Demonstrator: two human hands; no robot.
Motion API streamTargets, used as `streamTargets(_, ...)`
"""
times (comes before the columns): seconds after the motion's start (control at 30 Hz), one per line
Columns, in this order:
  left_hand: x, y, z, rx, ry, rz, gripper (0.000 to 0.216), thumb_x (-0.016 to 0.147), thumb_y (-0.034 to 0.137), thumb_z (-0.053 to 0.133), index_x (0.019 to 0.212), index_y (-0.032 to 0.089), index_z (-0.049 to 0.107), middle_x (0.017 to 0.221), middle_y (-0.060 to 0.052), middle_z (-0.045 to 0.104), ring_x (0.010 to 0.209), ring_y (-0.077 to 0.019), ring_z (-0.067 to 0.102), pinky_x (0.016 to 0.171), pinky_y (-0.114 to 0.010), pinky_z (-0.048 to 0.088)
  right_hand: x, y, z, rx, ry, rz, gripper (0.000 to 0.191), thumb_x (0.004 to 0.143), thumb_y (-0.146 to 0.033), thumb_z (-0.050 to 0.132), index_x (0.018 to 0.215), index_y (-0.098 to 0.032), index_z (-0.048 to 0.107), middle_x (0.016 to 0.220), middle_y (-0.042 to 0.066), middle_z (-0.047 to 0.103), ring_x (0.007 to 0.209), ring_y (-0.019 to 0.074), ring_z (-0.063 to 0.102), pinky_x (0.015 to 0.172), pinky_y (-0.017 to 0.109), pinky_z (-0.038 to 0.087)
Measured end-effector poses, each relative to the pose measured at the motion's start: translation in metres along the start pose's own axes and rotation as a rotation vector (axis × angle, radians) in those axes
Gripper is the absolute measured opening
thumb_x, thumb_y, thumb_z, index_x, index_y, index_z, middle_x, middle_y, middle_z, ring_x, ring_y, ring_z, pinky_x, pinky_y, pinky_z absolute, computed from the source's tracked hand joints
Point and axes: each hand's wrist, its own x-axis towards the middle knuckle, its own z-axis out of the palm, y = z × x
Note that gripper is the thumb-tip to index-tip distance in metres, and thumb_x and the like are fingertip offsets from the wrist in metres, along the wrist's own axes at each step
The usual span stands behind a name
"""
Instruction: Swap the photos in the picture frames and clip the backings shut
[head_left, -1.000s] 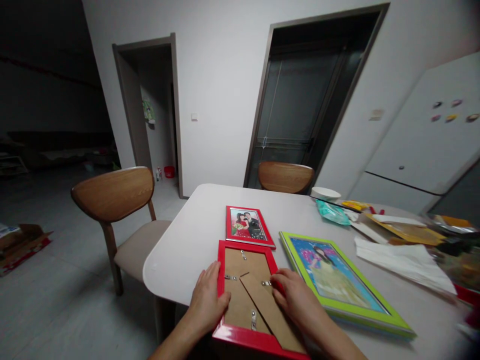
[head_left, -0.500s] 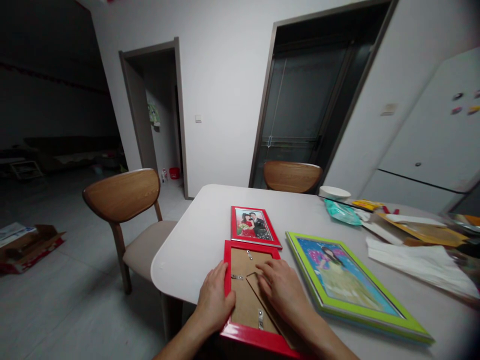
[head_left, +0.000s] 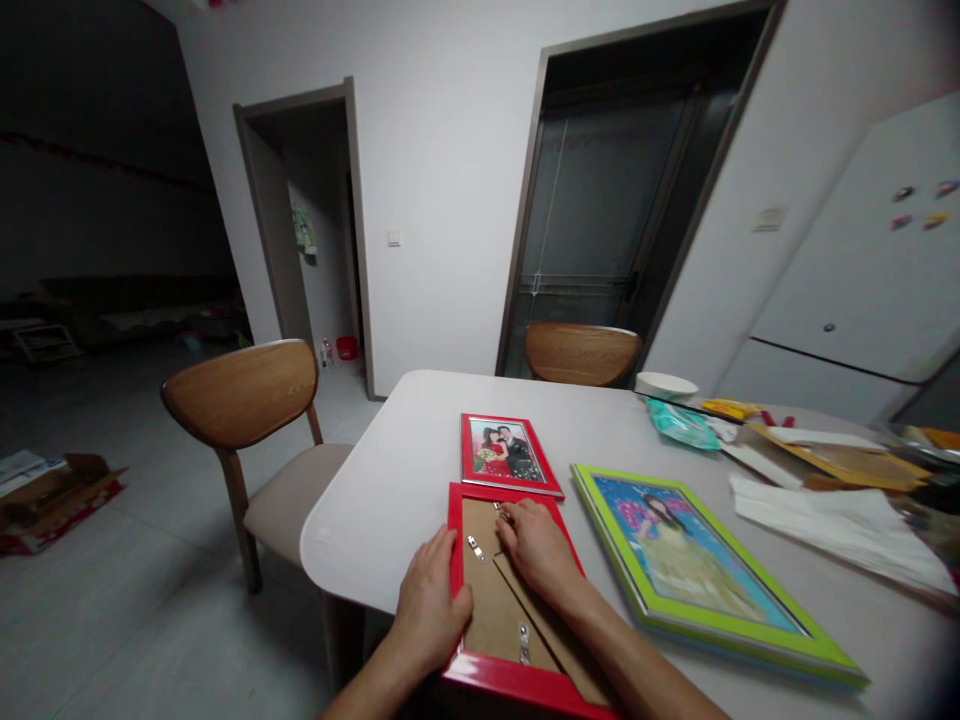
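A red picture frame (head_left: 517, 682) lies face down at the table's near edge, its brown backing board (head_left: 487, 600) upward with a folded stand on it. My left hand (head_left: 429, 603) holds the left side, thumb on the inner edge and fingers along the outside. My right hand (head_left: 541, 552) is closed at the top, fingertips on a metal clip (head_left: 498, 508) they partly cover. A second clip (head_left: 475, 547) on the left sits slanted, and a third clip (head_left: 523, 643) is at the bottom. Beyond lies a smaller-looking red frame (head_left: 506, 450) with a couple's photo.
A green-edged picture frame (head_left: 637, 600) lies face up on the right of the white table (head_left: 375, 520). Farther right are a white bowl (head_left: 666, 385), a teal packet (head_left: 681, 424), white paper (head_left: 840, 525) and yellow packaging (head_left: 847, 463). Wooden chairs (head_left: 247, 390) stand around.
My right hand has moved up from the middle of the backing to the top clip. The left clip has turned from level to slanted. My left hand stays on the frame's side.
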Motion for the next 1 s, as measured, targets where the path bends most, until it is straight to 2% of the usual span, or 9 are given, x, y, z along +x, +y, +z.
streamTargets(0.23,0.000,0.003,-0.003,0.016,-0.028,0.006,0.056,0.066,0.016,0.042,0.121,0.005,0.037,0.126,-0.013,0.040,0.116,-0.0215,0.035,0.100,-0.032,0.024,0.011,0.004,0.003,-0.012,-0.026,0.045,0.029,0.077,-0.025,0.040,0.097,-0.019,0.061,0.090,0.010,0.055,0.086,0.0211,0.046,0.072,0.029,0.033)
streamTargets(0.33,0.000,0.003,-0.003,0.012,-0.024,0.004,0.057,0.066,0.017,0.043,0.121,0.005,0.037,0.127,-0.013,0.040,0.116,-0.0216,0.035,0.100,-0.033,0.024,-0.003,0.003,-0.009,0.021,-0.050,0.000,0.035,0.075,-0.023,0.042,0.108,-0.018,0.054,0.098,0.009,0.054,0.091,0.0197,0.046,0.078,0.029,0.034)
streamTargets(0.4,-0.001,0.003,-0.003,0.002,-0.024,-0.002,0.057,0.067,0.018,0.043,0.122,0.006,0.036,0.127,-0.012,0.039,0.116,-0.0217,0.034,0.100,-0.033,0.023,-0.020,0.005,-0.024,0.098,-0.119,-0.088,0.039,0.073,-0.022,0.045,0.111,-0.019,0.050,0.106,0.007,0.051,0.096,0.0174,0.045,0.083,0.027,0.033)
streamTargets(0.5,-0.002,0.005,-0.003,-0.007,-0.031,-0.013,0.057,0.067,0.019,0.043,0.122,0.007,0.036,0.128,-0.012,0.038,0.117,-0.0220,0.033,0.100,-0.034,0.022,-0.050,0.007,-0.044,0.264,-0.319,-0.260,0.031,0.068,-0.019,0.050,0.097,-0.023,0.059,0.108,0.005,0.049,0.097,0.0162,0.045,0.085,0.027,0.034)
streamTargets(0.57,-0.002,0.006,-0.003,-0.001,-0.032,-0.016,0.056,0.068,0.020,0.042,0.122,0.007,0.036,0.128,-0.012,0.038,0.117,-0.0221,0.033,0.100,-0.034,0.022,-0.065,0.005,-0.048,0.291,-0.368,-0.315,0.022,0.066,-0.018,0.052,0.085,-0.024,0.063,0.105,0.004,0.050,0.097,0.0172,0.044,0.085,0.030,0.033)
streamTargets(0.67,-0.002,0.006,-0.002,0.016,-0.028,-0.014,0.055,0.068,0.020,0.042,0.121,0.007,0.037,0.128,-0.012,0.038,0.117,-0.0220,0.032,0.100,-0.034,0.021,-0.074,0.000,-0.042,0.247,-0.295,-0.307,0.014,0.067,-0.019,0.053,0.074,-0.024,0.064,0.100,0.005,0.052,0.095,0.0189,0.045,0.086,0.035,0.032)
streamTargets(0.77,-0.002,0.005,-0.001,0.028,-0.023,-0.007,0.054,0.067,0.019,0.042,0.120,0.007,0.038,0.127,-0.012,0.039,0.117,-0.0215,0.034,0.100,-0.033,0.023,-0.072,-0.002,-0.034,0.237,-0.257,-0.263,0.015,0.069,-0.021,0.050,0.071,-0.024,0.064,0.098,0.005,0.053,0.093,0.0194,0.046,0.083,0.035,0.034)
streamTargets(0.9,-0.003,0.006,-0.002,0.034,-0.028,-0.006,0.054,0.068,0.019,0.041,0.121,0.007,0.038,0.128,-0.012,0.038,0.117,-0.0208,0.033,0.100,-0.032,0.023,-0.068,0.002,-0.033,0.252,-0.199,-0.139,0.026,0.070,-0.027,0.049,0.093,-0.020,0.059,0.105,0.009,0.050,0.096,0.0195,0.045,0.084,0.032,0.034)
streamTargets(1.0,-0.002,0.009,-0.003,0.044,-0.042,-0.021,0.055,0.069,0.020,0.042,0.122,0.006,0.036,0.129,-0.013,0.037,0.118,-0.0207,0.032,0.100,-0.032,0.021,-0.065,0.004,-0.033,0.190,-0.168,-0.060,0.035,0.068,-0.030,0.050,0.101,-0.019,0.055,0.100,0.009,0.052,0.093,0.0206,0.046,0.082,0.031,0.035)
